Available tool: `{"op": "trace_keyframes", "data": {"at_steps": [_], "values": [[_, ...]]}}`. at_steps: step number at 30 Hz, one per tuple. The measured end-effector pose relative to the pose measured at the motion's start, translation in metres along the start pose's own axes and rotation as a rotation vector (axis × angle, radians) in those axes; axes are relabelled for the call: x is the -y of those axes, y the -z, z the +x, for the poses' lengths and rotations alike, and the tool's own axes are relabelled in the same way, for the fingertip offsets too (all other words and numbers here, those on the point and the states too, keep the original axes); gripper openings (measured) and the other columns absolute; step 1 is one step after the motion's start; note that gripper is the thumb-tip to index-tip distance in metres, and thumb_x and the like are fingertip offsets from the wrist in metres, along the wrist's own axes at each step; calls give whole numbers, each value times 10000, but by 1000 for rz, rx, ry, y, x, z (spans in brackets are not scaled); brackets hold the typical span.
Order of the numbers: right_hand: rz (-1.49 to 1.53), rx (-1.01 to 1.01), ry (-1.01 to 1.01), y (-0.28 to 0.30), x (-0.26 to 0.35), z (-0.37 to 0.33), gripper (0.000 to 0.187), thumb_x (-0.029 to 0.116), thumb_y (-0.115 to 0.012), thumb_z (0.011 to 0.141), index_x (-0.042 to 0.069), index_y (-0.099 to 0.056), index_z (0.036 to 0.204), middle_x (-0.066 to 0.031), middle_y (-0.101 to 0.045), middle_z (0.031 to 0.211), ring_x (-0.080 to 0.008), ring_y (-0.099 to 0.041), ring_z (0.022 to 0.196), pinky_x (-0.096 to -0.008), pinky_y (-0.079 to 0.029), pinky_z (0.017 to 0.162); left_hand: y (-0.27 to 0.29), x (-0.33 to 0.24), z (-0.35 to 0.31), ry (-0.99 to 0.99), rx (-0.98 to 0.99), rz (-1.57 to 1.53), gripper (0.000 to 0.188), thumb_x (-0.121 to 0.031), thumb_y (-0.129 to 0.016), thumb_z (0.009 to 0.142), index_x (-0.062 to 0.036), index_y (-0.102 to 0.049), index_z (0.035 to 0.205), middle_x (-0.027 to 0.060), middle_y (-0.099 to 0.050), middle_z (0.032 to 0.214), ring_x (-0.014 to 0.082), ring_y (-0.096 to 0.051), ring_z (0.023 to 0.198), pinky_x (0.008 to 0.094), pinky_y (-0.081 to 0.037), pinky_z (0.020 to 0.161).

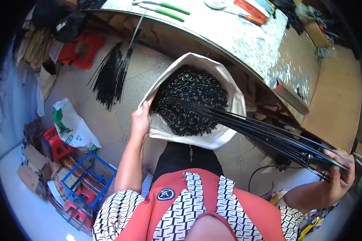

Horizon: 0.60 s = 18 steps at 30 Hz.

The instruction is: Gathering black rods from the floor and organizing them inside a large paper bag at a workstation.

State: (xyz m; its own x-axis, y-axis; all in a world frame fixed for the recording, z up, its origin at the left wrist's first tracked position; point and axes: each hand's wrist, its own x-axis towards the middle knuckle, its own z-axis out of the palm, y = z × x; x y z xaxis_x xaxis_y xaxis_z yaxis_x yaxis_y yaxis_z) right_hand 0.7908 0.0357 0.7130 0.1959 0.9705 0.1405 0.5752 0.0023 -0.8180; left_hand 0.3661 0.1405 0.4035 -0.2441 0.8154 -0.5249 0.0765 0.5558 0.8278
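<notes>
An open white sack (239, 102) stands in front of me, packed with thin black strands (189, 86) whose ends point up. My left hand (140, 122) is closed on the left edge of its mouth, thumb over the fabric. Out to the right, my right hand (341, 170) is wrapped around one end of a long bundle of thin black rods (261, 134). The bundle slants across the sack's right rim, and its far end lies over the strands inside. Whether the rod tips touch those strands, I cannot tell.
A worktable (229, 38) runs along the far side, carrying green-handled pliers (171, 15) and an orange-handled tool (251, 19). Black strand bunches (112, 76) hang from its edge at left. Red stools (82, 48), a white-green bag (74, 126) and a blue frame (88, 180) stand left.
</notes>
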Motion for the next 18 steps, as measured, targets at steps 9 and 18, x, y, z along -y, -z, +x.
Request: {"op": "trace_keyframes", "data": {"at_steps": [9,18], "values": [[163,119,-275,-119,0,33,117,-49,-624,755,-33,-648,868,-150,-673,807,-162,-636,624,-269,-509,554,-31,-20,12,-4,105,124,411,-334,-530,970,29,-627,803,-36,-479,691,73,-374,658,252,-347,590],[36,350,-141,-406,-120,-27,496,213,-593,899,-64,-443,1282,-292,-563,1165,-427,-541,1100,-431,-423,977,-10,-21,24,8,74,152,420,-353,-517,972,43,-658,973,18,-595,818,94,-475,742,263,-423,679]]}}
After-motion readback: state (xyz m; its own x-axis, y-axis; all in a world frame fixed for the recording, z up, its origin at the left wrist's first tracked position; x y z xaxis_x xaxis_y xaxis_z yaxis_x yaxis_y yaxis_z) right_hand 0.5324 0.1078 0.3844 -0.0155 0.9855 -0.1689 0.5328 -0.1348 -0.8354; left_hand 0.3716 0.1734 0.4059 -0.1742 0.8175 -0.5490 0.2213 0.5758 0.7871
